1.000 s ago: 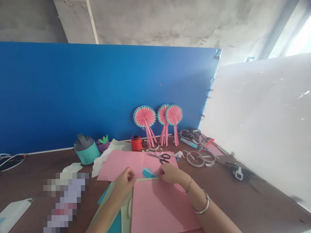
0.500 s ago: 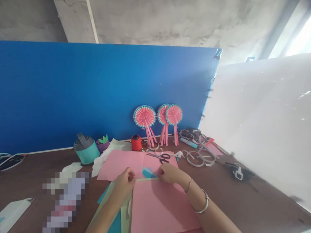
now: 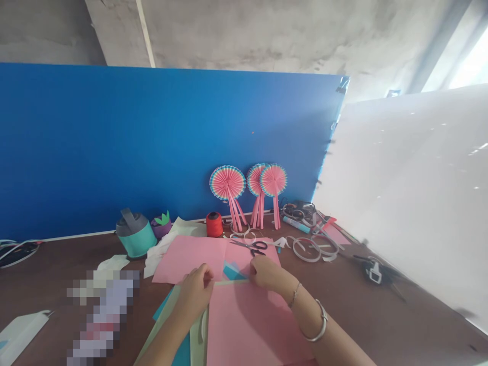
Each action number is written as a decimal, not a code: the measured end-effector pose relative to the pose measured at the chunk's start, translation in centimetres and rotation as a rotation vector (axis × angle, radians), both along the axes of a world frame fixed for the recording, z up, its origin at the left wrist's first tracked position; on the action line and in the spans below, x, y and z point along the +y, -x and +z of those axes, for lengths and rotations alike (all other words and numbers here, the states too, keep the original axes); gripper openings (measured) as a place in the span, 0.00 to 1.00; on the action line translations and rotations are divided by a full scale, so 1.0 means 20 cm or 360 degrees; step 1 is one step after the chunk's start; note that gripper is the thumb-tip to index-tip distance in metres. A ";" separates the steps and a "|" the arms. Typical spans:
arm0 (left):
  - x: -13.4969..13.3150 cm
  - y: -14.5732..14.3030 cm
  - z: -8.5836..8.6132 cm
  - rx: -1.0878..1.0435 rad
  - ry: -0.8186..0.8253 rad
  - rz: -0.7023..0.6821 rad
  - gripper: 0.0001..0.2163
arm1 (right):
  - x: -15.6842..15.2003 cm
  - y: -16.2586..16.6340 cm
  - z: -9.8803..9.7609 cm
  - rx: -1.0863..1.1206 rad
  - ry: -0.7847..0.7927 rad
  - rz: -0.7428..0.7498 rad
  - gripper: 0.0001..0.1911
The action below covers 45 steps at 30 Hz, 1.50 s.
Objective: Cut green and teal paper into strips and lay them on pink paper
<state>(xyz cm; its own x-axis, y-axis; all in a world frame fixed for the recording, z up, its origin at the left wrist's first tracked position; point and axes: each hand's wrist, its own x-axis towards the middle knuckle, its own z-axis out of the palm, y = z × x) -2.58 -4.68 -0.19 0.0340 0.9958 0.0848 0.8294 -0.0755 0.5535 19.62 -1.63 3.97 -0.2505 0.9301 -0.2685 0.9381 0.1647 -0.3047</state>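
A large pink paper sheet (image 3: 251, 320) lies in front of me, with a narrow pale strip (image 3: 231, 282) along its far edge. At that edge's left end, my left hand (image 3: 196, 287) is closed, fingers curled; what they pinch is hidden. My right hand (image 3: 267, 272) is closed too, fingertips bent down over the strip's right end, their grip out of sight. Beyond the hands are another pink paper piece (image 3: 190, 256), blue paper scraps (image 3: 233, 272) and black-handled scissors (image 3: 251, 247). Green paper (image 3: 198, 330) and blue paper (image 3: 183, 353) stick out under my left arm.
Several pink pleated paper fans (image 3: 227, 183) lean against the blue partition (image 3: 133, 142). A red thread spool (image 3: 214, 225), a teal container (image 3: 137, 239) and a purple pot (image 3: 162, 226) stand at the back. Tape rings (image 3: 306, 250) lie right, near a black-and-white object (image 3: 374, 272).
Almost nothing differs. My left hand has shifted very slightly to the right, while my right hand stays nearly in place.
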 end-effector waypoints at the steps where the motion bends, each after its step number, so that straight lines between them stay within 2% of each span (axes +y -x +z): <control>1: 0.00 0.00 0.00 0.0005 -0.0004 -0.0004 0.06 | 0.01 -0.01 0.00 -0.0001 -0.0001 -0.0003 0.12; 6: 0.00 0.01 -0.01 0.0010 0.0004 -0.0018 0.06 | 0.04 -0.05 -0.01 -0.0005 0.0053 0.0011 0.03; 13: 0.01 0.02 -0.04 -0.0015 -0.0023 -0.0050 0.06 | 0.06 -0.12 -0.03 0.0070 0.0100 -0.0041 0.08; 17: 0.01 0.05 -0.03 -0.0035 0.0026 -0.0037 0.05 | 0.09 -0.18 -0.05 0.0186 0.0165 -0.0002 0.03; 21: 0.02 0.07 -0.04 -0.0034 0.0019 -0.0020 0.06 | 0.12 -0.22 -0.08 0.0247 0.0125 0.0036 0.06; 26: 0.03 0.08 -0.05 -0.0027 -0.0012 -0.0022 0.07 | 0.12 -0.21 -0.08 0.0286 0.0104 0.0051 0.02; 33: 0.04 0.11 -0.08 -0.0042 -0.0046 -0.0048 0.06 | 0.11 -0.20 -0.08 0.0383 0.0077 0.0110 0.08; 41: 0.02 0.16 -0.02 -0.0037 0.0089 -0.0015 0.06 | 0.07 -0.14 -0.07 0.0276 0.0167 0.0066 0.17; 45: 0.02 0.17 0.00 0.0010 0.0097 0.0059 0.09 | 0.07 -0.13 -0.07 0.0243 0.0121 0.0098 0.11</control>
